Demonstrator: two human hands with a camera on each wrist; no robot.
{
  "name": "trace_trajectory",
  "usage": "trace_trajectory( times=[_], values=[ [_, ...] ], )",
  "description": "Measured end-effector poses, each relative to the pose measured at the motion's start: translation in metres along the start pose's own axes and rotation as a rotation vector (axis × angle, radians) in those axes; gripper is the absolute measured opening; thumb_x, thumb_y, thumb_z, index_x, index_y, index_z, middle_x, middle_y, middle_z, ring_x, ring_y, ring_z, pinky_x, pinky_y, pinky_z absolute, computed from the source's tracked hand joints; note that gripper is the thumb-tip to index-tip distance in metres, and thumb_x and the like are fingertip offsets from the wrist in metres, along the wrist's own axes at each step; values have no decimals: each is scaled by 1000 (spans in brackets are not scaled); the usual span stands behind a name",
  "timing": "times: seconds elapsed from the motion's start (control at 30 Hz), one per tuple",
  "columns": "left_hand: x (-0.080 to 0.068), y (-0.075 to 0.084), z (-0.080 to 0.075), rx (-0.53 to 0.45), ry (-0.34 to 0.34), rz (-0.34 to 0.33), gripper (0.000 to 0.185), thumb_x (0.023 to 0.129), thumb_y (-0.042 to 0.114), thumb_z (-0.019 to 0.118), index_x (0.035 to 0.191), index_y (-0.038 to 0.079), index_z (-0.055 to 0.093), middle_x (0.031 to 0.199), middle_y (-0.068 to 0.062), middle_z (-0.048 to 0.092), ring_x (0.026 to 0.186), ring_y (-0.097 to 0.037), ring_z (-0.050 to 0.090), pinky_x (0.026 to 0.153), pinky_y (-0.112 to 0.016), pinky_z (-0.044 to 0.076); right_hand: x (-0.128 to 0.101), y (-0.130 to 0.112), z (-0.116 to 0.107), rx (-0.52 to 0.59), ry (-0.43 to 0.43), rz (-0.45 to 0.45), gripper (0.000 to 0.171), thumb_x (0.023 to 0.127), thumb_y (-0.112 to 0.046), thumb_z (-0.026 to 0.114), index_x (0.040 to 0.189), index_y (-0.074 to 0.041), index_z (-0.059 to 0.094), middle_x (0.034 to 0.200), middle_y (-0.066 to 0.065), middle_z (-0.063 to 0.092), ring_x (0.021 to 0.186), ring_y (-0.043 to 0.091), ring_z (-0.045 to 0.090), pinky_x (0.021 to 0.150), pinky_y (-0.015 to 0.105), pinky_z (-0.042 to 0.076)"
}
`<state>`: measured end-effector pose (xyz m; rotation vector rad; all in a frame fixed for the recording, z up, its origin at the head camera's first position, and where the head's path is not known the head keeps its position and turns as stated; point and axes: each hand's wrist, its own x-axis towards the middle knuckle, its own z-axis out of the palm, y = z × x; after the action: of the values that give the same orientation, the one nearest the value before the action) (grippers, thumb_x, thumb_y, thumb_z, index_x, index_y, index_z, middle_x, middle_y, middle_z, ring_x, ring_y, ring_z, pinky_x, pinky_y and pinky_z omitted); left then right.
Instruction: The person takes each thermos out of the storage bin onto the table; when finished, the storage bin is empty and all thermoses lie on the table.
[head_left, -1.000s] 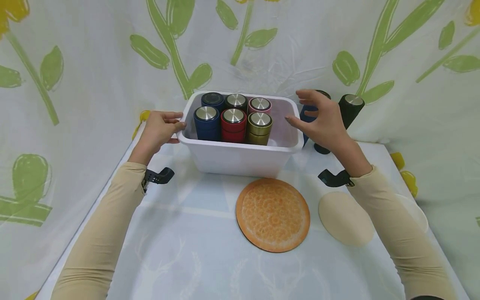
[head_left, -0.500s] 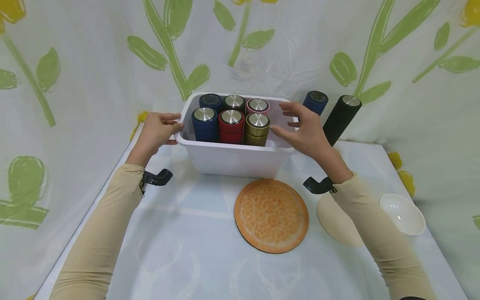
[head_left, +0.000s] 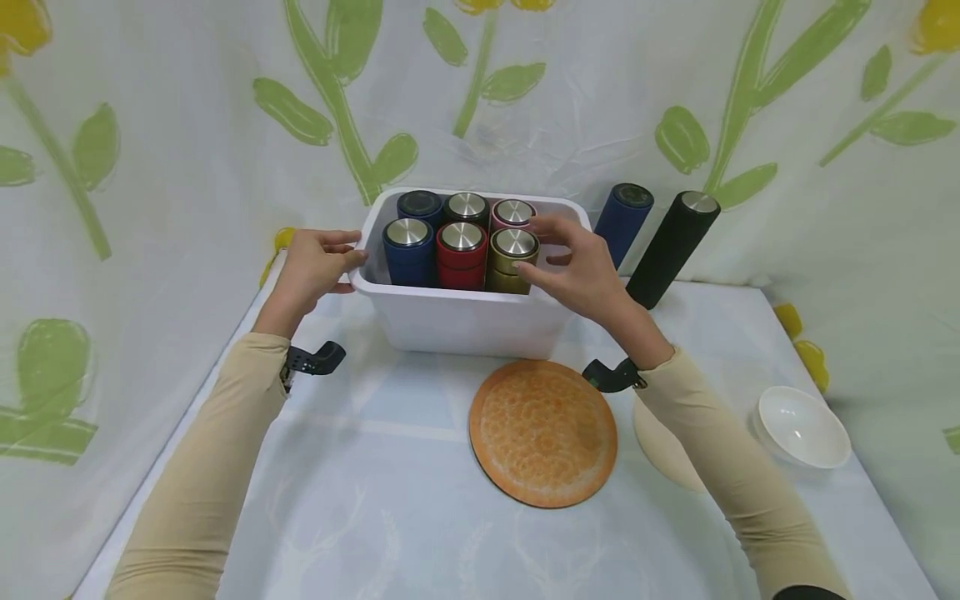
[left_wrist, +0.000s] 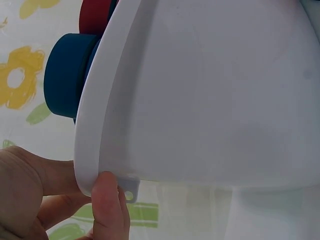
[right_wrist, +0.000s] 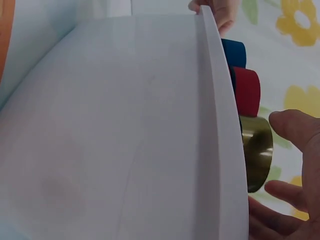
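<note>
Light is bright, even and soft in every view, with only faint shadows under the white bin and beside the orange mat in front of it. The metal lids inside the bin carry small dull highlights. The head view is sharp, bowing slightly toward its edges. In both wrist views the bin wall fills the frame, close and slightly soft, its white nearly washed out.
</note>
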<state>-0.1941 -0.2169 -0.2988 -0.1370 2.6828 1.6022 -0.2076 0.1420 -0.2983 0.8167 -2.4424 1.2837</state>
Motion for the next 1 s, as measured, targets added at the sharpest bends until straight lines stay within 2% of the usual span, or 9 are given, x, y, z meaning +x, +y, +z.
trace_trajectory(
  times=[0.17, 0.4, 0.63, 0.73, 0.87, 1.0],
  values=[
    [1, 2, 2, 5, 2, 14, 48, 100, 13, 62, 146, 4, 51, 134, -24, 53, 111, -35, 60, 68, -28, 61, 1, -1, 6, 10, 4, -17, 55, 82, -15, 83, 132, -5, 61, 126, 9, 63, 111, 23, 64, 84, 44, 59],
    [0, 2, 0, 7, 10, -3, 48, 100, 13, 61, 146, 5, 51, 135, -24, 52, 110, -35, 59, 68, -27, 61, 4, -1, 16, -60, 37, -40, 62, 77, -19, 88, 130, -4, 61, 123, 10, 61, 108, 21, 61, 81, 37, 60],
    [0, 0, 1, 6, 8, -2, 48, 100, 13, 61, 146, 5, 51, 135, -24, 53, 110, -36, 60, 70, -30, 61, 5, -2, 22, -130, 35, -51, 61, 75, -24, 89, 126, -3, 62, 116, 12, 60, 107, 22, 54, 79, 39, 58],
    [0, 0, 1, 7, 8, -1, 48, 100, 13, 61, 147, 5, 50, 136, -24, 52, 111, -36, 59, 69, -29, 61, 7, -4, 23, -108, 20, -60, 62, 74, -21, 90, 124, -2, 59, 117, 13, 60, 107, 24, 53, 82, 40, 55],
    [-1, 0, 0, 11, 9, -4, 48, 101, 14, 61, 147, 5, 50, 138, -25, 52, 112, -36, 59, 68, -27, 61, 9, -5, 24, -72, -27, -24, 66, 73, -18, 90, 125, -1, 53, 121, 14, 59, 110, 25, 55, 87, 40, 53],
    [-3, 1, -1, 3, 0, 7, 48, 100, 13, 61, 147, 4, 50, 139, -26, 51, 113, -36, 59, 67, -26, 60, 8, -7, 23, -92, -57, 43, 72, 72, -20, 91, 127, -4, 48, 123, 16, 60, 111, 26, 59, 92, 40, 52]
  ],
)
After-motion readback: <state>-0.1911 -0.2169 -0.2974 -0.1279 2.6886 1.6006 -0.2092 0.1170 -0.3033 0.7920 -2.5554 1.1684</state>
